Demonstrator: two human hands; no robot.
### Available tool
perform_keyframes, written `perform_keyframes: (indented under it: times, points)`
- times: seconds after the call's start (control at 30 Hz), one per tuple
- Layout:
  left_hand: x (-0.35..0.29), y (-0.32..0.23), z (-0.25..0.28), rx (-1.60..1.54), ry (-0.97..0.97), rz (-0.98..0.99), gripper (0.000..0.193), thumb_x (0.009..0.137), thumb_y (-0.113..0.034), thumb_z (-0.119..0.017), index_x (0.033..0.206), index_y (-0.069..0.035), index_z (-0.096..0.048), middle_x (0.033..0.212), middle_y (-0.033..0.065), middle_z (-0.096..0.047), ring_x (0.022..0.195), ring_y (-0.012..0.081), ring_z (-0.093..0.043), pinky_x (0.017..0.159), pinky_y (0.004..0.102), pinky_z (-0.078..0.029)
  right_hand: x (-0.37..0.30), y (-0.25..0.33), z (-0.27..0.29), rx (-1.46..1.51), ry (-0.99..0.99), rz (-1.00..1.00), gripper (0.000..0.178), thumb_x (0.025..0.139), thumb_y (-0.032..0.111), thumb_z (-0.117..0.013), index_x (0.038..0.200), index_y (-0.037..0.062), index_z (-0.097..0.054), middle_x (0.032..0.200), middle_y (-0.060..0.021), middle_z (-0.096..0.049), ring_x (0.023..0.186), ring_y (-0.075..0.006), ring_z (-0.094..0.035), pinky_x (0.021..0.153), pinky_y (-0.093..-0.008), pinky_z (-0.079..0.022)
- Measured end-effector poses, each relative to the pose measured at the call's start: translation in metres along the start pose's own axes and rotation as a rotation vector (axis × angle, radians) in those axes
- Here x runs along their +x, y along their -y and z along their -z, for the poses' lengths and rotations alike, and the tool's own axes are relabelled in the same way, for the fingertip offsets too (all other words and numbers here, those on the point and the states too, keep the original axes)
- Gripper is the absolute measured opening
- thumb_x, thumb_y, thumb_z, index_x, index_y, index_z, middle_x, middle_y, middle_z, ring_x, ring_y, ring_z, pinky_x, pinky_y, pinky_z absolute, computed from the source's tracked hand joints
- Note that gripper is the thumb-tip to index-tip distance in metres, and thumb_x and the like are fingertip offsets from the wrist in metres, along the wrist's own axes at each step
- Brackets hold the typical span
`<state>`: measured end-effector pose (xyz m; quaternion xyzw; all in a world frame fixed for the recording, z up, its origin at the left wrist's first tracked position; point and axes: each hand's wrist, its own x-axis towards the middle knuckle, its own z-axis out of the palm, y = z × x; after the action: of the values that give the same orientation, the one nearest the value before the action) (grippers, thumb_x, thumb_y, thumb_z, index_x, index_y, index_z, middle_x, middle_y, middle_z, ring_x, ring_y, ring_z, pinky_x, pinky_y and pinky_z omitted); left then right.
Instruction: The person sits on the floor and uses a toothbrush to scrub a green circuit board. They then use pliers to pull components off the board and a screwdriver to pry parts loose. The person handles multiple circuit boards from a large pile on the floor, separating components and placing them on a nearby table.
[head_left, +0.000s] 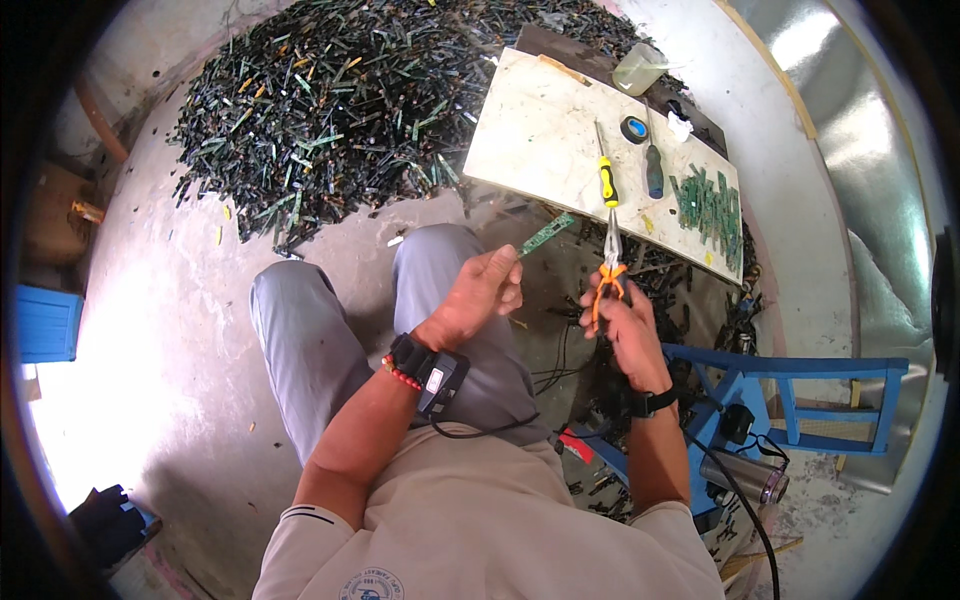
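Note:
Between the thumb and fingers of my left hand (483, 290) is one end of a narrow green circuit board (547, 234), its far end pointing up and to the right. My right hand (625, 325) is closed around the orange handles of long-nose pliers (611, 262). The pliers' metal jaws point away from me, toward the near edge of the white board table (540, 130), and stand apart from the circuit board. On that table lie a yellow-and-black screwdriver (607, 180) and a dark-handled screwdriver (654, 170). Several green circuit boards (708, 212) are heaped at its right end.
A big pile of dark and green strips (330, 110) covers the floor ahead. A roll of black tape (634, 129) and a clear plastic cup (640, 70) stand at the table's far side. To my right are a blue chair (800, 400) and a metal flask (745, 475).

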<state>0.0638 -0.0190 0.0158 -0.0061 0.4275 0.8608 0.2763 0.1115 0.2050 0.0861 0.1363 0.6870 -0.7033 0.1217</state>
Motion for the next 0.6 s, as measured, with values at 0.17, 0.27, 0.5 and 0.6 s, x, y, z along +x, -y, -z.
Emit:
perform_keyframes:
  times: [0.17,0.27,0.5,0.6]
  points:
    - [0.000,-0.004,0.000,-0.080,0.045,0.036,0.041,0.103,-0.042,-0.045,0.080,-0.008,-0.048,0.063,0.0004,-0.041,0.055,0.0128,-0.039,0.055,0.0265,-0.036,0.057,0.016,0.035,-0.475,-0.379,0.197,0.033,0.087,0.022,-0.060,0.111,-0.0014,-0.059,0.078,-0.0026,-0.058,0.067,-0.0115,-0.055,0.060,-0.0278,-0.042]
    - [-0.001,-0.007,0.000,-0.122,0.064,0.047,0.041,0.103,-0.042,-0.045,0.081,-0.008,-0.048,0.063,0.0004,-0.042,0.055,0.0127,-0.038,0.060,0.0279,-0.039,0.100,0.018,0.056,-0.747,-0.566,0.254,0.035,0.086,0.029,-0.061,0.101,-0.0024,-0.059,0.085,-0.0145,-0.064,0.079,-0.0309,-0.062,0.072,-0.0407,-0.046]
    - [-0.005,-0.011,0.007,-0.151,0.066,0.072,0.042,0.104,-0.045,-0.041,0.079,-0.011,-0.047,0.060,-0.0016,-0.041,0.053,0.0114,-0.037,0.069,0.0306,-0.043,0.135,0.034,0.039,-1.195,-0.651,0.112,0.039,0.084,0.032,-0.065,0.105,-0.0007,-0.060,0.100,-0.0201,-0.066,0.095,-0.0373,-0.065,0.080,-0.0486,-0.050]
    - [-0.005,-0.013,0.004,-0.121,0.054,0.078,0.043,0.104,-0.046,-0.040,0.078,-0.012,-0.047,0.059,-0.0024,-0.040,0.053,0.0109,-0.037,0.070,0.0311,-0.044,0.140,0.032,0.033,-1.194,-0.702,0.142,0.041,0.084,0.033,-0.068,0.107,-0.0007,-0.060,0.104,-0.0193,-0.065,0.099,-0.0375,-0.062,0.083,-0.0491,-0.049]
